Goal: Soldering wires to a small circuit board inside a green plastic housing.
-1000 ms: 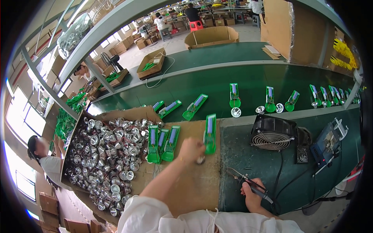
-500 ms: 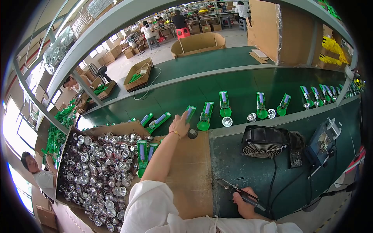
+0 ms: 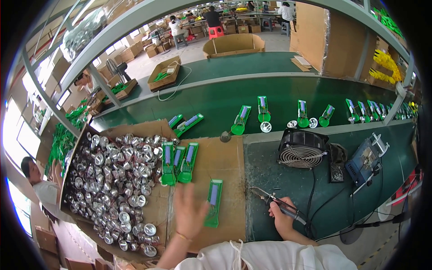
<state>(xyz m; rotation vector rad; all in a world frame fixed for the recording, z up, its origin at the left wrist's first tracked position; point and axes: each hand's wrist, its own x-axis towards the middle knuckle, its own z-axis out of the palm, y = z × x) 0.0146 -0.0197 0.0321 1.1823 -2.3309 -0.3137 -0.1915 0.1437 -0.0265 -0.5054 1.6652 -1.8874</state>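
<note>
My left hand (image 3: 189, 211) is blurred over the cardboard sheet, fingers stretched out and apart with nothing visible in them. Beside its thumb lies a green plastic housing (image 3: 214, 202) with a purple-wrapped cylindrical cell in it. Just beyond its fingertips, a group of similar green housings (image 3: 187, 164) rests against the cardboard box. My right hand (image 3: 282, 211) is closed around a soldering iron (image 3: 288, 208), its tip pointing up and left over the bench. To the left, the box (image 3: 155, 198) holds many shiny reflector cups with wires (image 3: 117, 180).
A black fan (image 3: 302, 150) and a blue soldering device (image 3: 366, 162) stand at right, with black cables trailing. Beyond the bench runs a green conveyor belt (image 3: 211, 101) carrying housings and reflectors. Metal frame posts cross the view. Co-workers sit farther off; one person (image 3: 42, 189) is at far left.
My left hand has come back from the belt to the cardboard sheet. One more housing stands in the group by the box, and another lies on the sheet. The right hand still holds the iron.
</note>
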